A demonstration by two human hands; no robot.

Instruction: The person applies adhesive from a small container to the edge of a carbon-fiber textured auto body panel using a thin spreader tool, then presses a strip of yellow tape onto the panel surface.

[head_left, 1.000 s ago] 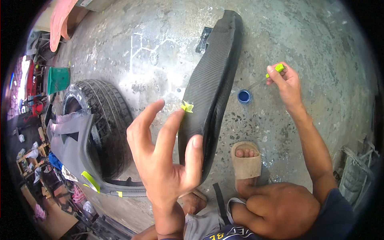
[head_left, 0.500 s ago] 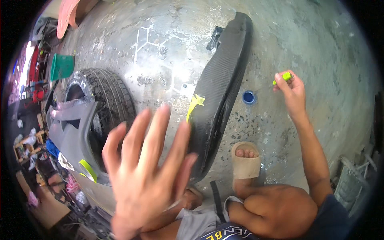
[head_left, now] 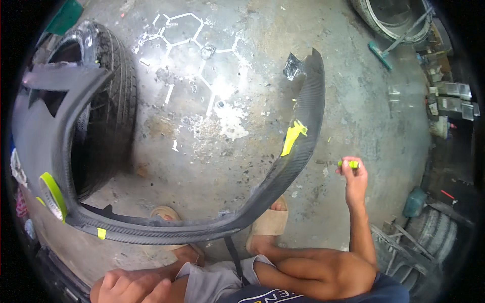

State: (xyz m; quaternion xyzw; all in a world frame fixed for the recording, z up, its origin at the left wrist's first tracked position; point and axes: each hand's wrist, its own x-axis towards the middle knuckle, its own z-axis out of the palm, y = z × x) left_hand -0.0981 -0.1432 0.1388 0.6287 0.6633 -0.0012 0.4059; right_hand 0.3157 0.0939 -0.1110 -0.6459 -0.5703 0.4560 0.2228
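My right hand [head_left: 355,177] is closed on a small yellow-green tool with a dark end [head_left: 348,164], held above the floor on the right; its exact kind is unclear. At the bottom left, my left hand [head_left: 132,287] has its fingers curled, partly cut off by the picture's edge; whatever may be inside is hidden. Between my hands and beyond my feet curves a long black ribbed car bumper piece [head_left: 217,230]. Crumpled yellow tape [head_left: 293,139] sticks to its right arm, and a small tape piece [head_left: 101,234] to its lower left. A yellow-green tape roll [head_left: 53,197] rests at its left end.
A large tyre [head_left: 118,126] stands behind the bumper's grey left part. At the far left is a green bucket [head_left: 65,15]. A wheel rim [head_left: 394,20] and a teal-headed squeegee or broom [head_left: 380,55] lie top right. More tyres [head_left: 437,230] sit at the lower right.
My left hand has dropped from over the bumper to the bottom left, its fingers now curled. My view has shifted, showing more of the bumper. The small tool stays in my right hand.
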